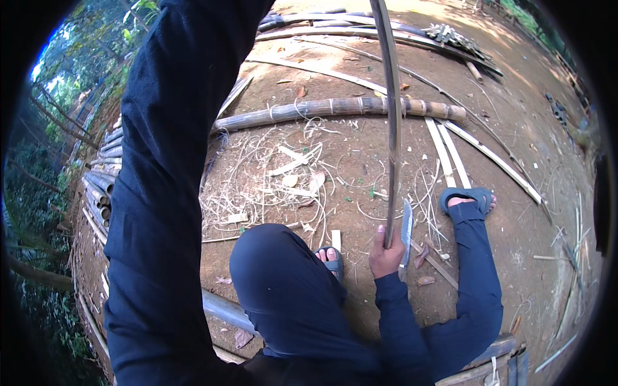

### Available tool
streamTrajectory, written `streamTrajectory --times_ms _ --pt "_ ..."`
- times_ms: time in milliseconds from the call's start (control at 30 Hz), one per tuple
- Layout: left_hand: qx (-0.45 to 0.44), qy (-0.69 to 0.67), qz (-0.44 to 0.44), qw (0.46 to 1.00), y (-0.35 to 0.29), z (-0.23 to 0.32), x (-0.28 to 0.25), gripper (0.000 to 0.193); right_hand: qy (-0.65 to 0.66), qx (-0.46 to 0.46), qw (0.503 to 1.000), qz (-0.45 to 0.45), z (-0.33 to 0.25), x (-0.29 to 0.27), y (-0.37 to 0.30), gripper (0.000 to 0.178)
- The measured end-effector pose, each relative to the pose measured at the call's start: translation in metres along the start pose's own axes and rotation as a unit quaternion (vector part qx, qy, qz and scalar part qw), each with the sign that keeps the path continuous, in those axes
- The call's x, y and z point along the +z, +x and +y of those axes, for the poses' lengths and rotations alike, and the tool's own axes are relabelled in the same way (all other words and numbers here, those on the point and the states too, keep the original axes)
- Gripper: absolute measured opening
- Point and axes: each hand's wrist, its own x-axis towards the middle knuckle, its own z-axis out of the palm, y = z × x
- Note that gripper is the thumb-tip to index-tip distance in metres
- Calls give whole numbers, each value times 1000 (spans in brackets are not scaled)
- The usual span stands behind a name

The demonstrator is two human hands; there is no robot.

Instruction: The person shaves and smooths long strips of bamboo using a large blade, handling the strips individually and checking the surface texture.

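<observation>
My right hand [386, 255], in front of my bent legs, is closed around the lower end of a long, narrow bamboo strip [393, 116]. The strip stands nearly upright and runs out past the top edge. Right beside that hand is a knife [406, 235], blade pointing away from me; whether my fingers also hold it I cannot tell. My left arm [158, 193], in a dark sleeve, reaches up along the left side and leaves at the top. My left hand is out of view.
A thick bamboo pole [335, 108] lies crosswise ahead, with pale split strips [492, 157] by its right end. Curly shavings [257, 174] cover the ground before my knee. More poles [335, 29] lie farther off, and stacked bamboo [103, 174] is at the left.
</observation>
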Motion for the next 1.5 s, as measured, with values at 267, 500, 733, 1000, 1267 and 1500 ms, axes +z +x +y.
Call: streamTrajectory --times_ms 267,500,733,1000,1267,1500 --pt "-244 103 -27 964 -99 -217 17 76 243 119 958 -100 -17 -25 42 28" --pt "-656 38 -209 724 -357 -338 14 99 278 261 924 -29 35 30 67 21" --pt "-684 -211 -141 683 -448 -342 36 71 333 300 893 -35 64 72 100 20" --pt "-630 -397 32 667 -440 -347 65 50 181 168 964 -96 108 66 140 31" --pt "-608 -379 63 695 -449 -349 51 40 -348 142 918 -129 147 -63 18 48" --pt "-585 -342 83 731 -460 -346 54 36 -419 114 895 -101 168 -58 -8 65"
